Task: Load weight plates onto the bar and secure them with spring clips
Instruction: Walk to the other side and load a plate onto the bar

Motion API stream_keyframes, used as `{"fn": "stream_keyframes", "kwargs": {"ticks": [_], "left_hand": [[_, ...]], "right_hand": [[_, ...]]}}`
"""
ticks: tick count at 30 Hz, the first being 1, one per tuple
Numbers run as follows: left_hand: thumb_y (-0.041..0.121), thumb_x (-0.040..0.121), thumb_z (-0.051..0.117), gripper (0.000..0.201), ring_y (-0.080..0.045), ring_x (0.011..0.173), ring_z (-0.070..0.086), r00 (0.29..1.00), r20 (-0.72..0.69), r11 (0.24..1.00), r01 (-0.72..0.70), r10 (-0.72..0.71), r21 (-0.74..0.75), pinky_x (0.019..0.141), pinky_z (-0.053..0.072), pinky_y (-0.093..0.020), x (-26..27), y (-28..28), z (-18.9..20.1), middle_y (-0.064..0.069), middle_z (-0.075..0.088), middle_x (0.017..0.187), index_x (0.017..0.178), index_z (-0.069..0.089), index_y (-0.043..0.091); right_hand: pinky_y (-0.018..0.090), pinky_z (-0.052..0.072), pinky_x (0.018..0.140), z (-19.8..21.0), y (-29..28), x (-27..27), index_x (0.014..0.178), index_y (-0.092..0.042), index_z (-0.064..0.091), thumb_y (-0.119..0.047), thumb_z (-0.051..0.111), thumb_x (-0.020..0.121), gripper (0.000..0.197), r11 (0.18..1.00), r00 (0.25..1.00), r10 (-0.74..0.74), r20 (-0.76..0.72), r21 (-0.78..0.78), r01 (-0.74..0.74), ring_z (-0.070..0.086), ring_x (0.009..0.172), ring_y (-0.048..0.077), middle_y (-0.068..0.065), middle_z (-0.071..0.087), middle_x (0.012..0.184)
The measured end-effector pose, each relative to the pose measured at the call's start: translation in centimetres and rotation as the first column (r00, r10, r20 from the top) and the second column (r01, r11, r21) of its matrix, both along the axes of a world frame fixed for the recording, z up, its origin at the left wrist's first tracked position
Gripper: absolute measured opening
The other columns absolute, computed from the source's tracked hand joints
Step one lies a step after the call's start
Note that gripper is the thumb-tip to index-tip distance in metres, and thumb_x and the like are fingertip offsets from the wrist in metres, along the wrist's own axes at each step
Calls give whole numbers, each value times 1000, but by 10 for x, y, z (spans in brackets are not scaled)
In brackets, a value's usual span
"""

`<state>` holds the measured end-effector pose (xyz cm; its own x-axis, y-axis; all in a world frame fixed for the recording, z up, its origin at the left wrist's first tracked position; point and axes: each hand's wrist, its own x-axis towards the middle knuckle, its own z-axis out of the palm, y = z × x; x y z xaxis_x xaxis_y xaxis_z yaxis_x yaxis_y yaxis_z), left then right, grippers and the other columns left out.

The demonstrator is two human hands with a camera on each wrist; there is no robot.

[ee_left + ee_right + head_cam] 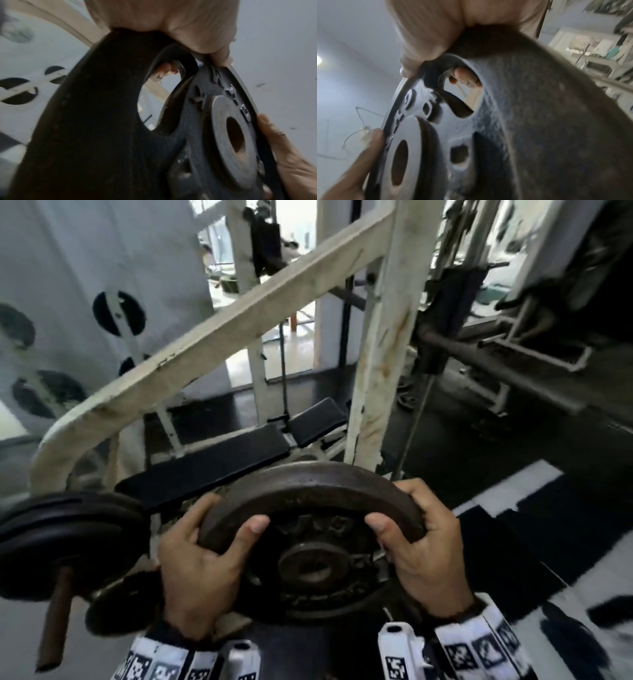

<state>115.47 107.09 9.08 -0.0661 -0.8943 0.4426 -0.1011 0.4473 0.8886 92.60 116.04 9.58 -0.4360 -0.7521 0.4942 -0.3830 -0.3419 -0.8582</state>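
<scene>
A dark, rusty weight plate with a round centre hole is held in the air in front of me, tilted with its face toward me. My left hand grips its left rim, thumb over the face and fingers behind. My right hand grips the right rim the same way. The left wrist view shows the plate edge-on with fingers through a cut-out. The right wrist view shows the plate likewise. At the lower left, black plates sit on a rusty bar whose end sticks out. No spring clip is visible.
A worn white rack frame slants across the view with an upright post just beyond the plate. A black padded bench stands behind it. Another barbell and machines are at the right. More plates hang on a stand at the left.
</scene>
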Motion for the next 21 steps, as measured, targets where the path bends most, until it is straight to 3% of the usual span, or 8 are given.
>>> {"fn": "stream_keyframes", "kwargs": {"ticks": [1, 3, 5, 7, 12, 14, 16, 21], "left_hand": [[89, 63, 68, 65, 3, 65, 66, 999, 7, 999, 32, -32, -27, 64, 47, -5, -11, -2, 10, 17, 73, 73, 84, 71, 27], [78, 62, 73, 44, 7, 65, 66, 996, 26, 995, 87, -86, -54, 62, 45, -2, -35, -1, 27, 22, 72, 71, 80, 71, 38], [72, 61, 74, 30, 9, 64, 66, 987, 37, 984, 157, -154, -90, 61, 45, -2, -61, 3, 42, 23, 72, 71, 79, 70, 48], [65, 63, 75, 25, 7, 65, 67, 974, 20, 968, 226, -225, -109, 62, 48, -3, -87, 6, 50, 20, 74, 74, 80, 71, 49], [91, 59, 67, 65, -4, 61, 68, 956, 6, 945, 291, -293, -147, 56, 51, -14, -164, 17, 67, 5, 74, 74, 80, 71, 30], [91, 59, 69, 62, -11, 64, 71, 951, -16, 943, 304, -309, -139, 57, 57, -25, -198, 21, 73, 4, 76, 75, 85, 72, 34], [88, 59, 72, 55, -10, 67, 74, 947, -39, 940, 311, -319, -143, 59, 59, -25, -234, 24, 78, 7, 78, 77, 85, 74, 40], [83, 64, 74, 61, -21, 68, 74, 964, -35, 957, 255, -262, -140, 62, 61, -44, -313, 30, 89, -2, 75, 73, 86, 75, 26]], "right_hand": [[13, 46, 55, 6, 7, -6, 91, -20, 66, -72, 74, 75, 54, 999, 999, -47, 19, -22, 47, 58, 54, -1, -12, 63, 63], [14, 45, 53, 15, 20, -22, 90, -25, 65, -76, 71, 74, 54, 992, 992, -115, 42, -44, 117, 57, 50, 1, -14, 62, 59], [16, 47, 55, 24, 34, -41, 89, -26, 66, -78, 70, 74, 54, 980, 981, -190, 29, -58, 192, 60, 53, 4, -10, 64, 62], [20, 50, 56, 31, 48, -61, 88, -26, 65, -80, 68, 75, 55, 963, 965, -262, 4, -66, 262, 62, 55, 8, -7, 65, 62], [19, 46, 52, 44, 78, -126, 89, -24, 65, -77, 68, 77, 54, 934, 941, -338, 21, -117, 338, 56, 48, 5, -12, 60, 57], [20, 46, 49, 49, 86, -158, 88, -24, 65, -76, 68, 79, 53, 926, 935, -354, 17, -133, 353, 55, 46, 7, -8, 60, 58], [23, 45, 47, 55, 90, -192, 87, -25, 64, -75, 68, 80, 52, 922, 934, -357, 24, -154, 356, 54, 44, 10, -1, 59, 57], [24, 40, 41, 71, 88, -277, 85, -19, 62, -73, 70, 80, 55, 940, 951, -301, 62, -150, 308, 50, 35, 19, 3, 55, 53]]}}
